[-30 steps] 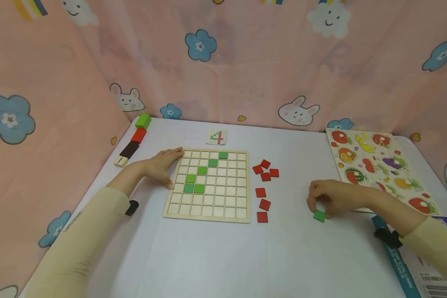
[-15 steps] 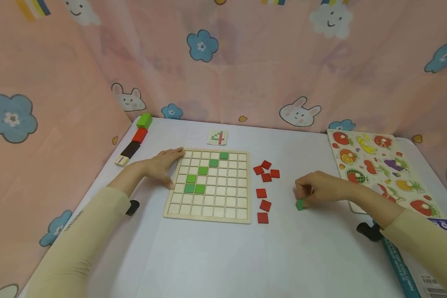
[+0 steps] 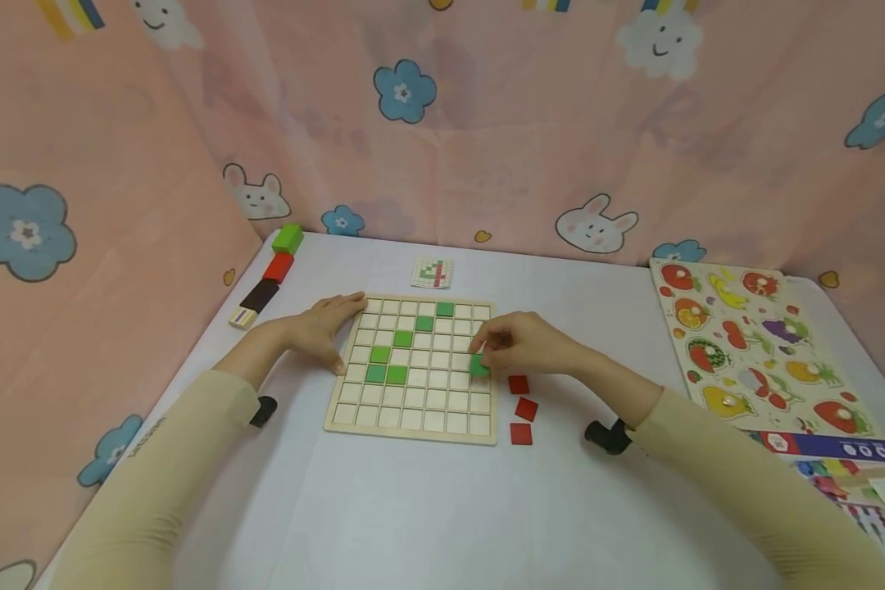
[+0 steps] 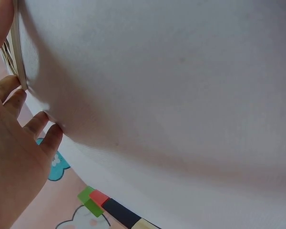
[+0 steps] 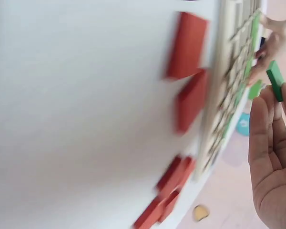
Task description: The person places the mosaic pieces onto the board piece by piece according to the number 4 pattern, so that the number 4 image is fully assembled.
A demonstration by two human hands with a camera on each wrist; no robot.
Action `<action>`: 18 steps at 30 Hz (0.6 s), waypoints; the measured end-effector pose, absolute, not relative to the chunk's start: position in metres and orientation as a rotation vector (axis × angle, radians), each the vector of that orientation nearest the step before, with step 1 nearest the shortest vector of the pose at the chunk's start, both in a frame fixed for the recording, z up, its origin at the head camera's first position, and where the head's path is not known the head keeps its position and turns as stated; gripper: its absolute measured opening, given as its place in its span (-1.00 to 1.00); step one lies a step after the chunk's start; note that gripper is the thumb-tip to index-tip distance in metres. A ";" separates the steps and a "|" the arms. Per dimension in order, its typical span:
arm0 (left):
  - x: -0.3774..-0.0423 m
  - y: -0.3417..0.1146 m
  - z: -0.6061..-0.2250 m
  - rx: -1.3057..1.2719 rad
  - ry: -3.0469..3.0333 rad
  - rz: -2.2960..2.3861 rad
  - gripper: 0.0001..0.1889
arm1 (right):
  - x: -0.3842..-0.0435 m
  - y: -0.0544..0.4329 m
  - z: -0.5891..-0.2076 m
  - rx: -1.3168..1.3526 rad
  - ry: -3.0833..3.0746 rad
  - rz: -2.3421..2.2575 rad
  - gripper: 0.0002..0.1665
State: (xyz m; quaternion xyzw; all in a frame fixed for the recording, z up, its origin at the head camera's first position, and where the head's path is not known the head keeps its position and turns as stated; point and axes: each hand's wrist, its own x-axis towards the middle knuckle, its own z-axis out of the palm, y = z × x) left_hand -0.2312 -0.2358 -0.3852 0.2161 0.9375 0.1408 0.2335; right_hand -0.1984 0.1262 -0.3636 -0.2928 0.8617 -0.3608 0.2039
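Observation:
My right hand [image 3: 531,344] pinches a green square tile [image 3: 478,365] between thumb and fingers, above the right side of the wooden grid board [image 3: 433,398]. In the right wrist view that tile [image 5: 275,81] is tilted, with its thin edge showing. Several green tiles [image 3: 402,338] sit in the board's cells, in a diagonal line with one more beside its lower end. My left hand [image 3: 319,329] rests spread at the board's left edge, thumb lower and fingers at the upper corner; the left wrist view shows fingertips [image 4: 19,95] right at the board's edge.
Red tiles [image 3: 520,433] lie just right of the board, some hidden behind my right hand. A small pattern card [image 3: 432,273] lies behind the board. Blocks [image 3: 279,268] line the far left edge. A fruit puzzle board [image 3: 752,344] and a printed box [image 3: 841,449] lie at right.
My right hand has carried the green tile leftward from the open table, past the red tiles, to above the board's right side. The left hand has stayed in place.

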 end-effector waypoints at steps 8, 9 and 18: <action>-0.231 -0.235 -0.385 0.588 2.574 0.393 0.20 | -0.209 0.066 -0.361 -0.832 2.446 -1.043 -0.88; -0.231 -0.235 -0.385 0.590 2.573 0.395 0.20 | -0.209 0.061 -0.363 -0.831 2.452 -1.036 -0.89; -0.230 -0.235 -0.385 0.590 2.574 0.390 0.20 | -0.197 0.035 -0.375 -0.866 2.533 -0.873 -0.93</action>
